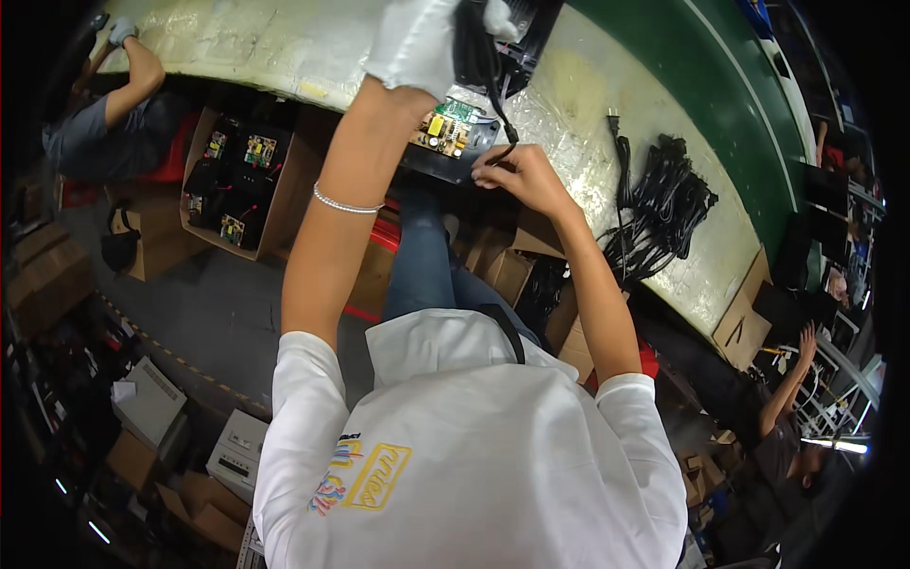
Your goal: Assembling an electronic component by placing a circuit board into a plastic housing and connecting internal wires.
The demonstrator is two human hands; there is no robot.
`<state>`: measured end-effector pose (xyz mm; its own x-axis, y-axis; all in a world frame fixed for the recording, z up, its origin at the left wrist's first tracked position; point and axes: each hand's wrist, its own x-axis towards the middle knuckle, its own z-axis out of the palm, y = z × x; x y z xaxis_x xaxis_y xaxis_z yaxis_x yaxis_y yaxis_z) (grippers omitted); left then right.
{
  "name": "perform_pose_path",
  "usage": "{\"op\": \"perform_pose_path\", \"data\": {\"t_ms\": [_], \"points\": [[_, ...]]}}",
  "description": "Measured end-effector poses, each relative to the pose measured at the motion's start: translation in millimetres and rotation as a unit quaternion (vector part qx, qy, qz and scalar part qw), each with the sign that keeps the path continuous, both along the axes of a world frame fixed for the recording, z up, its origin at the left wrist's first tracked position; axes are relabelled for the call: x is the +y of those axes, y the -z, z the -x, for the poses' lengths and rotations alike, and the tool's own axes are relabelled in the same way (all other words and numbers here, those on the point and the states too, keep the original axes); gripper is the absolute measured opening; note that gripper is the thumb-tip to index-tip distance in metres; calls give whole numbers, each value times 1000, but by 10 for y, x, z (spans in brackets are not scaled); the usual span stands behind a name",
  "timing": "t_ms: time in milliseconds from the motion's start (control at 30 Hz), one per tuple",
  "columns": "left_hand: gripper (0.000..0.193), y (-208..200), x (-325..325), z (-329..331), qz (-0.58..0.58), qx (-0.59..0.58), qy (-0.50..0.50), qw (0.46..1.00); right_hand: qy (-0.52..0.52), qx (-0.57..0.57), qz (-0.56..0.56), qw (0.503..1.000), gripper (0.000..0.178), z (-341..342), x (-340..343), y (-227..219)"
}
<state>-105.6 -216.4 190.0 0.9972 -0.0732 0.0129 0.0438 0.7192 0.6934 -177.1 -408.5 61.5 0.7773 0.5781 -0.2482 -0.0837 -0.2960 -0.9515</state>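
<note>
A white glove covers my left hand, which reaches to the top edge of the view beside a black housing. Its fingers are mostly cut off or hidden, so its grip cannot be made out. A coiled black power cord lies against the glove and runs down toward my right hand. That hand is bare, with thumb and fingers pinched on the cord's lower end. Just left of it sits a circuit board with a yellow part and a green section, on a black tray at the bench edge.
Black power cords lie piled on the pale bench to the right, beside a green strip. A cardboard box with several board-fitted black housings stands below left. Another person's gloved hand is at the far left.
</note>
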Motion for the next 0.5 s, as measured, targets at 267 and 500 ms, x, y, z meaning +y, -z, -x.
{"op": "perform_pose_path", "data": {"t_ms": [267, 500], "points": [[29, 298, 207, -207, -47, 40, -88, 994, 207, -65, 62, 974, 12, -318, 312, 484], [26, 336, 155, -295, -91, 69, -83, 990, 199, -50, 112, 972, 13, -368, 332, 627]]}}
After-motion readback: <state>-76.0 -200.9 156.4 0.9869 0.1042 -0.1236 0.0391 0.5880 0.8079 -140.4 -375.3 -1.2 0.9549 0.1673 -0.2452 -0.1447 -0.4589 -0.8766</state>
